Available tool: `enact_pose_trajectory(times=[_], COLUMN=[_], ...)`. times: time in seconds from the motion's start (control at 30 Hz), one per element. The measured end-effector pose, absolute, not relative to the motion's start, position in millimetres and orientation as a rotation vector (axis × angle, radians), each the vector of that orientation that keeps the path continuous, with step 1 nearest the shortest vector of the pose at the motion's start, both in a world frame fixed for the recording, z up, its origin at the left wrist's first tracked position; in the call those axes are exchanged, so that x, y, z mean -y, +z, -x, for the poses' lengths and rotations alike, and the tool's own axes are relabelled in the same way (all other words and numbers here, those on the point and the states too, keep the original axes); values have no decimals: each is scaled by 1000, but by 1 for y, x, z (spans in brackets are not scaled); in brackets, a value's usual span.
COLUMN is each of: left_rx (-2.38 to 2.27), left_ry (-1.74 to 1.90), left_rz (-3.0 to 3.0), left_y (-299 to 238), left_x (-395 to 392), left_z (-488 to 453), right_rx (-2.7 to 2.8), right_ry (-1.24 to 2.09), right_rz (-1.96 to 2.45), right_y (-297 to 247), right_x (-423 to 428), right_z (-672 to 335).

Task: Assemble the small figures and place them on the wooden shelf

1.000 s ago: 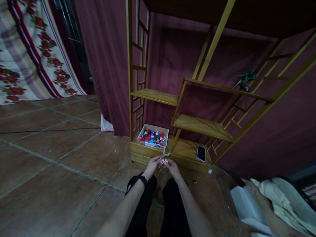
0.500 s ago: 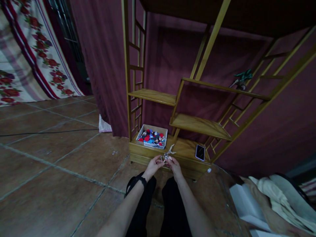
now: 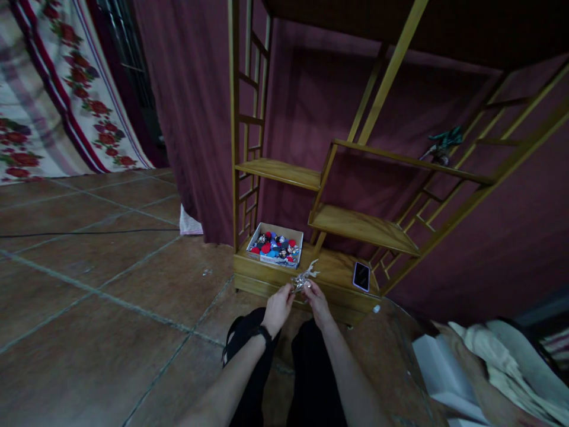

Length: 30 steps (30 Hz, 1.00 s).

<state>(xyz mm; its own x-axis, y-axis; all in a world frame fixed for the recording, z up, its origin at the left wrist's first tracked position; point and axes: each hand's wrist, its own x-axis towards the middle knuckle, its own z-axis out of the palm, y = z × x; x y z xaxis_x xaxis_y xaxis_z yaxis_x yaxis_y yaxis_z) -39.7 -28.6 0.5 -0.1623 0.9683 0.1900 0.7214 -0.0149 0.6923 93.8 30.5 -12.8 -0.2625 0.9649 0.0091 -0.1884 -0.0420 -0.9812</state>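
Observation:
My left hand [image 3: 278, 307] and my right hand [image 3: 318, 302] meet in front of my knees, both pinched on a small clear crinkly wrapper [image 3: 304, 279] with something tiny inside that I cannot make out. The wrapper's ends stick up toward the lowest board of a wooden shelf unit [image 3: 329, 270]. A black strap circles my left wrist. Just beyond my hands, a white box [image 3: 275, 245] of small red, blue and black pieces rests on that lowest board.
A phone [image 3: 361, 276] lies face up on the lowest board to the right. A small green figure [image 3: 441, 145] stands on an upper shelf. Maroon curtains hang behind. A black cable [image 3: 84, 233] crosses the tiled floor at left. Pale fabric and a white box [image 3: 444, 373] lie at right.
The wrapper in my hands has turned, its ends now pointing up and to the right. My hands rose slightly and my left wrist rolled inward. The view shifted a little.

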Motion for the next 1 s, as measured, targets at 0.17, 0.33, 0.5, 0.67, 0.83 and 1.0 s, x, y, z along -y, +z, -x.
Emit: enact_pose_trajectory(times=[0.17, 0.33, 0.5, 0.67, 0.83, 1.0], left_rx=[-1935, -1976, -1916, -1866, -1849, -1962], left_ry=[841, 760, 878, 1045, 1108, 1044], left_rz=[-1895, -1827, -1701, -1491, -1438, -1595], left_y=[7, 6, 9, 10, 5, 6], left_x=[33, 30, 26, 22, 20, 25], left_z=[38, 41, 45, 45, 47, 47], right_rx=[1297, 1371, 1392, 1396, 1628, 1767], right_ry=[1513, 1494, 1482, 1325, 1110, 924], right_rz=[906, 911, 929, 1004, 1111, 1222], right_y=[-10, -9, -10, -21, -28, -23], right_x=[-29, -28, -28, -32, -30, -25], right_z=[-92, -90, -87, -85, -88, -93])
